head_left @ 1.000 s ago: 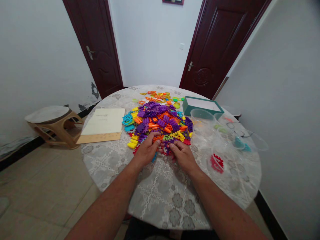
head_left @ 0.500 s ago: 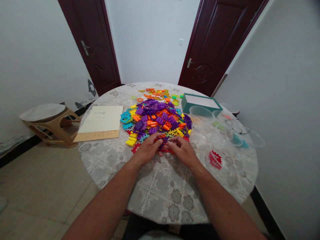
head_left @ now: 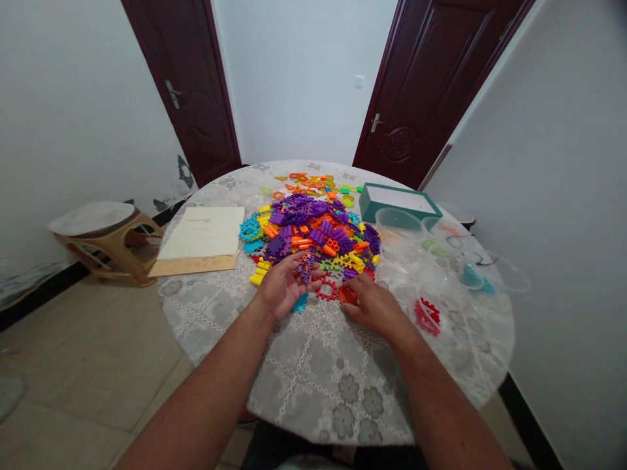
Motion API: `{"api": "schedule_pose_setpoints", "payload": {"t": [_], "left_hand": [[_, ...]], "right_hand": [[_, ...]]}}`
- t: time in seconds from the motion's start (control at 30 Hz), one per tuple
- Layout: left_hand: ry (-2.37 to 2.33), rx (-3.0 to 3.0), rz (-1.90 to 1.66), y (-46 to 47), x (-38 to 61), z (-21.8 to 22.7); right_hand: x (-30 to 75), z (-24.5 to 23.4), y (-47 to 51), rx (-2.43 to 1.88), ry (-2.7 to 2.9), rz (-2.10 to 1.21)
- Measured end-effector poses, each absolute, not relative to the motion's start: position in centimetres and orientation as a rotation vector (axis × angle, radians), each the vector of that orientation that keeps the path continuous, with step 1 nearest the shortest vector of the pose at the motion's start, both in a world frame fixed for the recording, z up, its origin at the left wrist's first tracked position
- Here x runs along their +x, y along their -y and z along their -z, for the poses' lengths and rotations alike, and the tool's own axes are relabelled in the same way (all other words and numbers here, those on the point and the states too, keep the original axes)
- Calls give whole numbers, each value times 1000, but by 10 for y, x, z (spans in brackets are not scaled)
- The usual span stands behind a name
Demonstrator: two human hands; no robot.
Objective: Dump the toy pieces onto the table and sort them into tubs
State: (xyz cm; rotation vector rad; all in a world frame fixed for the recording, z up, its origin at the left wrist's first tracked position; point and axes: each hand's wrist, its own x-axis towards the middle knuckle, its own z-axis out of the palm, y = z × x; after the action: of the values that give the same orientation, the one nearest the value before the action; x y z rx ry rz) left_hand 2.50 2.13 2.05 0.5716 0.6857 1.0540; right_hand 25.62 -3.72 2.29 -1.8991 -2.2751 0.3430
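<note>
My left hand (head_left: pixel 287 285) is turned palm up at the near edge of a heap of plastic building pieces (head_left: pixel 306 212). Between its thumb and fingers it holds a purple triangular toothed building piece (head_left: pixel 306 266) with some orange on it. To the right, my right hand (head_left: pixel 375 301) is palm down with its fingers closed on an orange building piece (head_left: pixel 348 296) at the heap's front; its fingertips are partly hidden. A red toothed ring piece (head_left: pixel 326 290) lies between the hands. Below my left fingers is a blue piece (head_left: pixel 300 303).
Clear plastic tubs (head_left: pixel 400 223) stand on the right, with red toothed pieces (head_left: pixel 428 316) near them. Behind them is a green box (head_left: pixel 401 203). A pale sheet (head_left: pixel 203 232) lies at the left of the round table (head_left: pixel 294 391). A wooden stool (head_left: pixel 105 241) stands beyond the table's left edge.
My hands have moved apart from where they met at the heap's front. The left has turned palm up with the purple piece; the right has shifted right onto the orange piece.
</note>
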Motion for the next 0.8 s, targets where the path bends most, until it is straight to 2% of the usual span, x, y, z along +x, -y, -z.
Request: {"api": "schedule_pose_setpoints", "payload": {"t": [0.27,0.47,0.67,0.8], "left_hand": [[-725,651,-1047,-18,28,-20],[-747,752,-945,-12,31,-23],[-725,877,-814,-12,32,-19],[-785,895,-810,-14,33,-19]], "right_hand": [[257,-16,34,-1791,2300,-382],[246,-16,32,-1492,1940,-331],[228,-17,32,-1352,1748,-505],[226,-11,27,-1339,1539,-772]]}}
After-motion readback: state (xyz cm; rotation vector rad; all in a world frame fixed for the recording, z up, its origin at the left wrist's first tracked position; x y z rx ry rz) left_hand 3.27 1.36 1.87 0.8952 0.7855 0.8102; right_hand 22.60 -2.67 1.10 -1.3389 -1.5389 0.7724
